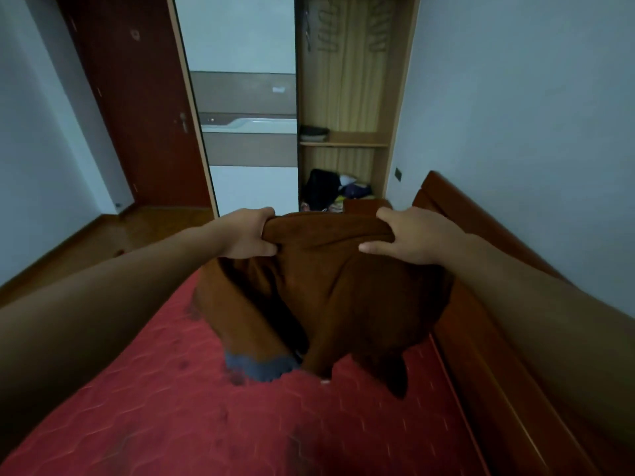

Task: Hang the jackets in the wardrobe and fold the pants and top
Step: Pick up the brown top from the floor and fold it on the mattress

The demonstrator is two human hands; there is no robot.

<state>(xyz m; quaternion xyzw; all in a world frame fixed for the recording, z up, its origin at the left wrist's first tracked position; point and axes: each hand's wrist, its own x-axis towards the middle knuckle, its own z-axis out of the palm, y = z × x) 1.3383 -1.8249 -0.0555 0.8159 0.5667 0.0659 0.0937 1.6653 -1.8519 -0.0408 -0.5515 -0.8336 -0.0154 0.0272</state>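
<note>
Red quilted mattress (154, 407) was spread below, and an open wardrobe (343, 97) was seen beyond it. A brown garment (326, 297) was held above the mattress, its bunched top edge gripped by the left hand (247, 235) and the right hand (412, 235).

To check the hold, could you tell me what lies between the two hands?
Head view: the bunched top edge of the brown garment, spanning left hand to right hand.
</note>
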